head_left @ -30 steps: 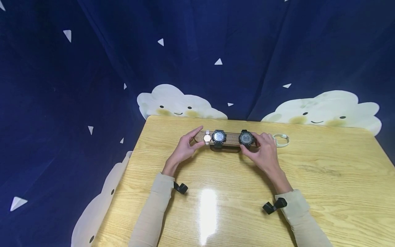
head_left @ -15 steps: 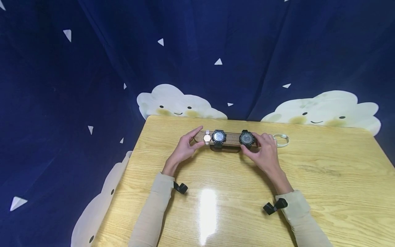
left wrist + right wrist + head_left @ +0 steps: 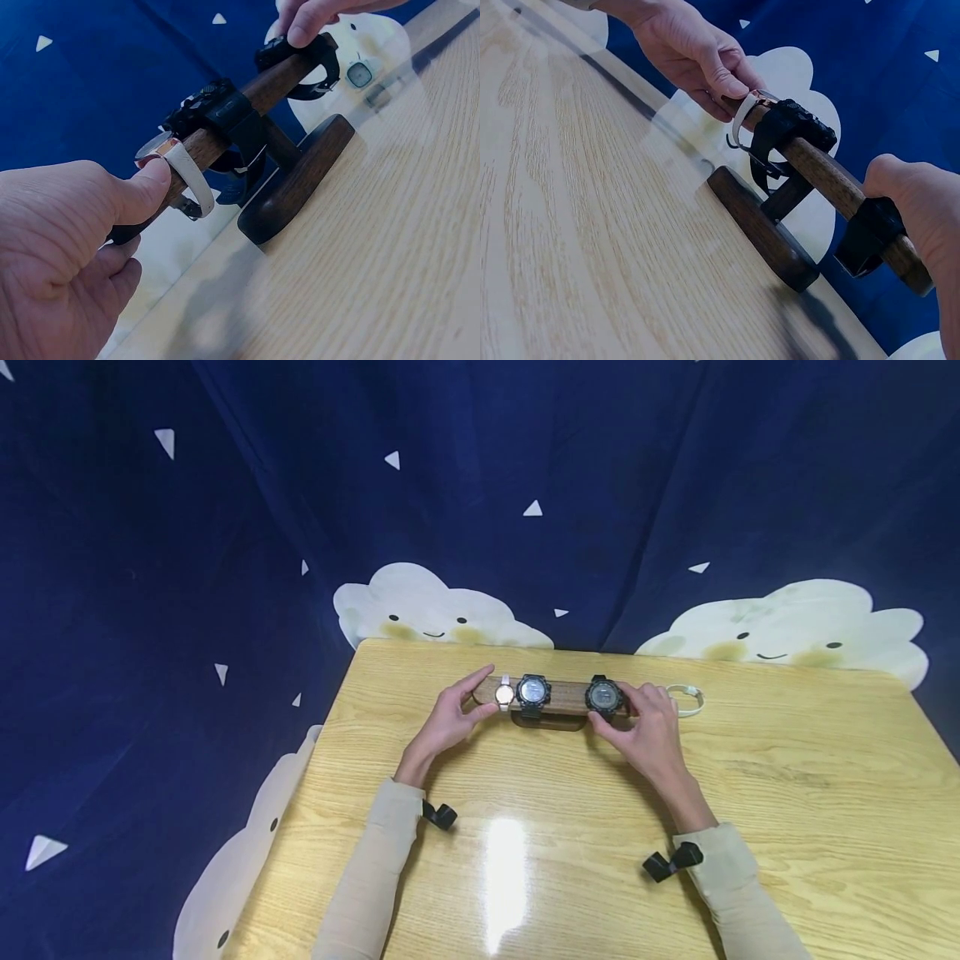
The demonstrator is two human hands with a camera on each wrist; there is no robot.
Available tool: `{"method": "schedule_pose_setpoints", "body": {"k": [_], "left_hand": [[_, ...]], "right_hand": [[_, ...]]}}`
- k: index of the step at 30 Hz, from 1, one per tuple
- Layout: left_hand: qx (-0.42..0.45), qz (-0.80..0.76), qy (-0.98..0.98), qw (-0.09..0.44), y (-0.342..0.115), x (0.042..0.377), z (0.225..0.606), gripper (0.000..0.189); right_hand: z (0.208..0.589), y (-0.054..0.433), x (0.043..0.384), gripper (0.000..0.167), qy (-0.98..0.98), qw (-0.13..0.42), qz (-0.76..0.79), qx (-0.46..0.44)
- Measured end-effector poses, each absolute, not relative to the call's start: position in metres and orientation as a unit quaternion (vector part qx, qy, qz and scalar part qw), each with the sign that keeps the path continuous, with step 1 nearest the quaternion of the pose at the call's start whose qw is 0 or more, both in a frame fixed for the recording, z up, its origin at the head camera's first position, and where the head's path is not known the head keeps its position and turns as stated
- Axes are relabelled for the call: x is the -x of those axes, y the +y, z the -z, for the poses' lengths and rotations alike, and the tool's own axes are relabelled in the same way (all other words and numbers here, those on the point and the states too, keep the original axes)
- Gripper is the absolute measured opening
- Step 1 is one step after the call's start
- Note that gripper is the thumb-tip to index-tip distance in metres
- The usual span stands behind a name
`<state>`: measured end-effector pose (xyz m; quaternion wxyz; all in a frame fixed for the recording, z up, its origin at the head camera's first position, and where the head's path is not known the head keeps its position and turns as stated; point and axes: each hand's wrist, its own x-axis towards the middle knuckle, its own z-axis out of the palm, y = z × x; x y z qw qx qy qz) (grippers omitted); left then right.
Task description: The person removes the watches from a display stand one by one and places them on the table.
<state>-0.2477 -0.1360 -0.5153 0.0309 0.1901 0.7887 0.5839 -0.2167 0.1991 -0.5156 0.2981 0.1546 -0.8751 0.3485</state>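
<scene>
A dark wooden T-shaped watch stand [image 3: 568, 697] stands on the table, its bar raised above the base [image 3: 300, 187]. My left hand [image 3: 450, 718] grips the bar's left end, thumb against a small watch with a white strap [image 3: 505, 695]. Close beside that watch, a black digital watch [image 3: 533, 691] is strapped round the bar. Near the right end, my right hand [image 3: 651, 733] pinches a second black digital watch [image 3: 603, 696] between thumb and fingers; its strap loops round the bar. In the right wrist view the right hand's fingertips are partly hidden.
A pale watch with its strap closed in a loop [image 3: 686, 700] lies on the wooden table [image 3: 787, 793], just right of my right hand. Behind the table hangs a dark blue curtain [image 3: 465, 485] with white clouds and triangles.
My right hand and the black watch it pinches have shifted slightly right along the bar, widening the gap to the other black watch. The left hand stays in place.
</scene>
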Motion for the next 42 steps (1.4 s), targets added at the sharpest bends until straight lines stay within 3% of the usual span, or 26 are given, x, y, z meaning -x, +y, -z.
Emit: {"method": "schedule_pose_setpoints", "body": {"k": [42], "left_hand": [[-0.188, -0.592, 0.783, 0.03, -0.1355, 0.2484, 0.5171, 0.069]], "right_hand": [[0.5166, 0.2073, 0.2157, 0.06, -0.878, 0.296, -0.344, -0.154]]}}
